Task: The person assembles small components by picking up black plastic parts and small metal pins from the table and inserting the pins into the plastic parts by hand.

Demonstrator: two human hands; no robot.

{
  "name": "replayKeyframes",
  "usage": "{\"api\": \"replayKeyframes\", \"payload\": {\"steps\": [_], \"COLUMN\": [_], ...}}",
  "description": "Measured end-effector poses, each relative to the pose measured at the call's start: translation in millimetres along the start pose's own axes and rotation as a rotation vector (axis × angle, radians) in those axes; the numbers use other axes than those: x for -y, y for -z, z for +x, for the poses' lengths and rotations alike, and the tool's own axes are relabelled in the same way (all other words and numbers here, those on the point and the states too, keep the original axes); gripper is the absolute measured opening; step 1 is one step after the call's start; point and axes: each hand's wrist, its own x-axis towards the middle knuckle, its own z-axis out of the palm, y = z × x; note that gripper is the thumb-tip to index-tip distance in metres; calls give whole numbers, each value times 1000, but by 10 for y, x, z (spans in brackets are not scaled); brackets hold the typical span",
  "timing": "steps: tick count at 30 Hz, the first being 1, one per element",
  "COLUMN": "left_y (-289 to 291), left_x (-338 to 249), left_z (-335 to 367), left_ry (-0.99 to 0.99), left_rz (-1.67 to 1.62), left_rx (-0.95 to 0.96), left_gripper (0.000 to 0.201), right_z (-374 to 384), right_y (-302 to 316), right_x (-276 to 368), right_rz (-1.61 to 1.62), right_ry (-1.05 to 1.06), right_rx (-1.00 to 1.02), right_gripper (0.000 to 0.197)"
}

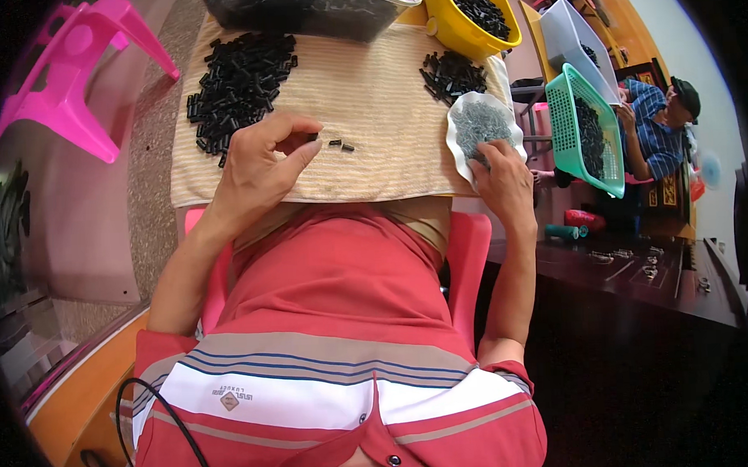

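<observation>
My left hand (260,165) is closed in a pinch over the towel-covered table (361,86), with a small black tube (312,138) between thumb and forefinger. Beside its fingertips lie a few loose black pieces (348,148). A large pile of short black tubes (239,86) spreads just beyond that hand. My right hand (504,184) reaches into a white scalloped dish (458,152) of tiny silvery metal parts (480,123). Its fingertips are pressed together among them; what they grip is too small to make out. Past the dish sits a smaller pile of black pieces (451,76).
At the table's far side stand a clear plastic bin (309,13) and a yellow basin (473,41) with black pieces. To the right are a green basket (585,131), a white bin (577,41) and a seated person (658,125). A pink stool (65,104) stands left.
</observation>
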Motion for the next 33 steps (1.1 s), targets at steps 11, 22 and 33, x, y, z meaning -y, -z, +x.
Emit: {"api": "replayKeyframes", "payload": {"steps": [11,22,33], "left_y": [-43,-75,-113], "left_x": [-17,49,100], "left_z": [-21,-22,-35], "left_ry": [216,245,276], "left_rz": [-267,-397,-466], "left_rx": [62,72,106], "left_gripper": [17,20,20], "right_z": [57,48,47], "right_y": [-127,-182,-155], "right_x": [-50,-106,-60], "right_rz": [47,230,213], "right_ry": [26,-26,-52], "right_rx": [-61,-146,-120], "right_gripper": [11,10,13]}}
